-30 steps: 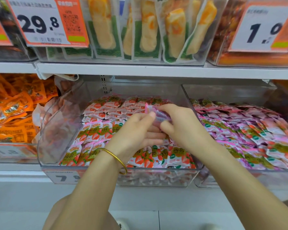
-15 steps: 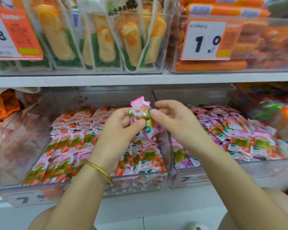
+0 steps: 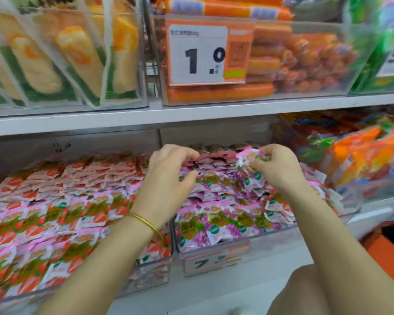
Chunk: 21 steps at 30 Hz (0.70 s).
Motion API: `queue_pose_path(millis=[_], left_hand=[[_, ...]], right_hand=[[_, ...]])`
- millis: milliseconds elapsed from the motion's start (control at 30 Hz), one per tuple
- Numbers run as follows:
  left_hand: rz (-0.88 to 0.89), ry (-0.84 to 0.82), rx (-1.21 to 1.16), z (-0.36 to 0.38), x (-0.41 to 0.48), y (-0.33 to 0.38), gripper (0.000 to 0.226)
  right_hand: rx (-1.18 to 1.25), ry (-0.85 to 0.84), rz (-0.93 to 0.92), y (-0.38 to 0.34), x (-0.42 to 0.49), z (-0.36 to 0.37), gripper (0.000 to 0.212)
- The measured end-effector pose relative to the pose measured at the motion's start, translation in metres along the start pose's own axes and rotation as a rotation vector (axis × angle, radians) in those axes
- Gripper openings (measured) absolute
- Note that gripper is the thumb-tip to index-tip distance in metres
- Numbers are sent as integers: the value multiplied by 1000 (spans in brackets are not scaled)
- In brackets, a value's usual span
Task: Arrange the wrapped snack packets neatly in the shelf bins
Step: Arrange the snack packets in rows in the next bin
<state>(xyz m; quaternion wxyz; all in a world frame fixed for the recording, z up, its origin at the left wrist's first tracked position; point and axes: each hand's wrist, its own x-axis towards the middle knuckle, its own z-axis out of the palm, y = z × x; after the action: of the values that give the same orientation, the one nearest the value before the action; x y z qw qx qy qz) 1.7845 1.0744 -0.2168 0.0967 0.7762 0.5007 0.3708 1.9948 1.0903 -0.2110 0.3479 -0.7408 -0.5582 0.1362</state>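
Note:
Two clear bins stand side by side on the lower shelf. The left bin [image 3: 152,267] is filled with rows of red-and-pink packets [image 3: 62,210]. The right bin [image 3: 216,258] holds purple-and-pink packets [image 3: 216,221]. My right hand [image 3: 280,167] pinches a small bunch of purple-and-pink packets [image 3: 250,171] above the right bin. My left hand [image 3: 168,180], with a gold bangle on its wrist, hovers over the divide between the bins with curled fingers and holds nothing.
A white shelf board [image 3: 191,114] runs just above the bins. Above it stand bins of orange sausages [image 3: 271,64] with a price card [image 3: 203,53] and yellow snack bags [image 3: 55,55]. Orange and green bags [image 3: 355,155] fill the right.
Both hands shifted from the red-packet bin toward the purple-packet bin. The left hand let go of the packets, which the right hand now carries alone.

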Motion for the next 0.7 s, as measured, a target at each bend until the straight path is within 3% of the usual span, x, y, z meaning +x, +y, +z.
queue_pose_path(millis=[100, 233, 400, 500, 633, 700], left_hand=[[5, -5, 30, 7, 4, -4, 29], [-16, 11, -23, 8, 3, -5, 28], [-27, 21, -65, 8, 0, -3, 29], [-39, 37, -88, 8, 0, -2, 30], [-61, 76, -164, 7, 0, -1, 31], [-68, 98, -219, 5, 1, -3, 32]], right_hand=[[-94, -73, 7, 5, 13, 13, 33], [-229, -186, -6, 9, 23, 37, 22], [-336, -140, -53, 17, 27, 39, 22], [-187, -67, -48, 23, 28, 30, 26], [224, -24, 51, 23, 27, 22, 36], [83, -96, 8, 21, 23, 32, 32]])
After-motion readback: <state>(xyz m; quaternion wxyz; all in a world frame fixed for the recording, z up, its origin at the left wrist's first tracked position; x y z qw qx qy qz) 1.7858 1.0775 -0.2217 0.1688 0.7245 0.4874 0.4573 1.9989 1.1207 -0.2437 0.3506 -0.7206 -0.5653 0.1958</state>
